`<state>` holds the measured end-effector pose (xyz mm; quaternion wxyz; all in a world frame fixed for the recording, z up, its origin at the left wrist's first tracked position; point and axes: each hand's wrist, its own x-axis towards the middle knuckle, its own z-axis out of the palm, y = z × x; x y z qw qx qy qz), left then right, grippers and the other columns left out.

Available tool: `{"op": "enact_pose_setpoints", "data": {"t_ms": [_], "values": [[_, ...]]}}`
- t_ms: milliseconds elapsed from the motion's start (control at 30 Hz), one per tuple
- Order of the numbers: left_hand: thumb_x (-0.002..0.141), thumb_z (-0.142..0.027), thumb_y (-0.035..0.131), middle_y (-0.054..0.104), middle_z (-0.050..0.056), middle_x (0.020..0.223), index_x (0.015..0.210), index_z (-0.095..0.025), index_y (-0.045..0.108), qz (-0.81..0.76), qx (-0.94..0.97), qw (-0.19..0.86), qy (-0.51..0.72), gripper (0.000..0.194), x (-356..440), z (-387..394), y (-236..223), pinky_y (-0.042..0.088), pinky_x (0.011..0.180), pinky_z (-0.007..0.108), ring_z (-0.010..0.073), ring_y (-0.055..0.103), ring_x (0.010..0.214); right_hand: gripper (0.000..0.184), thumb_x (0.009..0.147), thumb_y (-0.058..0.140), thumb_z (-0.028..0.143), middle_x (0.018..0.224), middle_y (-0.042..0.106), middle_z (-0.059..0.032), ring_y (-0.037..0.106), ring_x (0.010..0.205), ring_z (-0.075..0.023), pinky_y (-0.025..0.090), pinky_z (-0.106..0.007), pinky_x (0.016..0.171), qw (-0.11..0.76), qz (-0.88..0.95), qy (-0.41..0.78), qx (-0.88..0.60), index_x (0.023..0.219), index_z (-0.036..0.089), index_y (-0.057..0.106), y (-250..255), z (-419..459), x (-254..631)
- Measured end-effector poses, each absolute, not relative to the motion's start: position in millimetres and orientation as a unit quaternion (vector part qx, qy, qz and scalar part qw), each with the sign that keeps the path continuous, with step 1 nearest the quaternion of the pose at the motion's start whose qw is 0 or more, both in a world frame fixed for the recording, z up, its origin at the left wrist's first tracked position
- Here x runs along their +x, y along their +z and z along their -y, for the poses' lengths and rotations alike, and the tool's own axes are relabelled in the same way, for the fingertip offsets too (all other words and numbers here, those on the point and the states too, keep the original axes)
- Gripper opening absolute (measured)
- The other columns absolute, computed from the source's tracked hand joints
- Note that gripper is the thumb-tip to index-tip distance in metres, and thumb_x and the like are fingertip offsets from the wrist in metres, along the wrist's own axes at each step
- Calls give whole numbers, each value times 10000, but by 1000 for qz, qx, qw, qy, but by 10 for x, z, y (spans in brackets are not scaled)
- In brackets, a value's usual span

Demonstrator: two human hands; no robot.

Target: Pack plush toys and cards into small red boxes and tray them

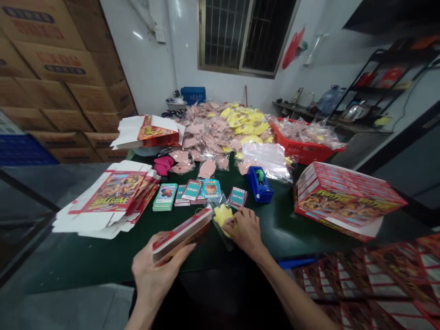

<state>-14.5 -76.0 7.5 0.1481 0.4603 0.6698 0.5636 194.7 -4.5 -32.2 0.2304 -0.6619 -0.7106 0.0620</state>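
- Left hand (pixel 151 275), low in front of the camera, has its fingers pinching a red-edged box (pixel 184 233), the thumb along the near side; the box is tilted, its far end reaching toward the other hand.
- Right hand (pixel 245 231) has its fingers bent over a yellow piece (pixel 223 215) in a clear bag, touching it; I cannot tell whether they pinch it or only press on it.
- Just beyond the left fingers, a green card stack (pixel 165 197), teal cards (pixel 192 190) and blue cards (pixel 211 188) lie on the dark tabletop (pixel 103 263).
- Just past the right fingers sits a small card stack (pixel 237 196), with a blue tape dispenser (pixel 260 188) near it.
- Well to the left of the left fingers lies a pile of flat cartons (pixel 113 190).
- Well to the right of the right fingers stands a block of red boxes (pixel 343 195).
- Farther beyond both sets of fingers spread bagged pink pieces (pixel 206 137) and more yellow ones, beside a red basket (pixel 300 152).
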Motion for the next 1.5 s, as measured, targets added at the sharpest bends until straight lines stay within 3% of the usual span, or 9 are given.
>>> {"op": "enact_pose_setpoints", "data": {"t_ms": [167, 300, 467, 633, 833, 1000, 1233, 1333, 1500], "values": [[487, -442, 791, 656, -4, 571, 710, -153, 611, -631, 496, 202, 561, 408, -91, 685, 175, 521, 494, 223, 161, 620, 515, 259, 684, 657, 321, 604, 488, 39, 478, 592, -140, 378, -260, 550, 341, 666, 242, -618, 671, 208, 424, -59, 74, 2141], [539, -387, 773, 684, 15, 608, 704, -140, 608, -607, 485, 282, 562, 340, -96, 636, 231, 532, 503, 226, 167, 640, 544, 256, 717, 689, 347, 695, 607, 2, 580, 615, -156, 442, -264, 542, 480, 672, 255, -503, 806, 224, 484, 482, 378, 2405], [571, -357, 763, 706, 37, 666, 749, -132, 646, -565, 549, 348, 508, 310, -20, 613, 319, 533, 527, 244, 169, 645, 591, 114, 801, 615, 216, 849, 683, -25, 644, 744, -161, 486, -260, 641, 328, 883, 124, -311, 907, 249, 590, 1174, 525, 2337], [561, -384, 778, 707, 37, 693, 808, -127, 660, -526, 594, 389, 468, 376, -35, 667, 416, 508, 529, 236, 164, 631, 602, 104, 843, 498, 188, 813, 658, -29, 612, 697, -144, 421, -240, 582, 279, 889, -97, -350, 892, 209, 587, 1436, 343, 2267], [570, -404, 766, 698, 51, 704, 844, -109, 665, -528, 612, 390, 441, 415, -6, 653, 466, 495, 548, 250, 175, 624, 618, 187, 786, 450, 55, 712, 612, -37, 542, 603, -171, 310, -289, 522, 96, 888, -310, -325, 779, 204, 563, 1516, 471, 2088], [600, -422, 742, 660, 22, 675, 814, -135, 649, -535, 658, 306, 433, 370, 56, 593, 527, 441, 513, 222, 139, 564, 580, 166, 735, 485, 60, 621, 561, -66, 470, 550, -177, 225, -312, 506, 56, 864, -354, -354, 732, 202, 570, 1680, 553, 1909], [607, -392, 726, 526, -28, 580, 633, -143, 535, -498, 693, 259, 453, 315, 108, 559, 454, 346, 485, 206, 90, 422, 531, 176, 777, 473, 87, 690, 581, -83, 479, 606, -187, 321, -331, 538, -8, 917, -316, -242, 806, 183, 617, 1586, 581, 1547], [589, -376, 745, 544, -23, 595, 652, -135, 550, -499, 645, 304, 493, 317, 86, 554, 357, 356, 479, 200, 91, 434, 537, 163, 816, 471, 108, 801, 610, -96, 524, 704, -214, 380, -335, 563, 56, 934, -308, -174, 869, 165, 614, 1576, 503, 1519], [584, -389, 769, 642, 15, 667, 805, -111, 633, -489, 586, 348, 545, 380, -14, 580, 261, 449, 552, 220, 122, 530, 580, 272, 883, 451, 121, 1008, 600, -127, 552, 921, -210, 466, -322, 724, 268, 914, -226, -203, 1148, 128, 513, 1543, 444, 1699]]}}
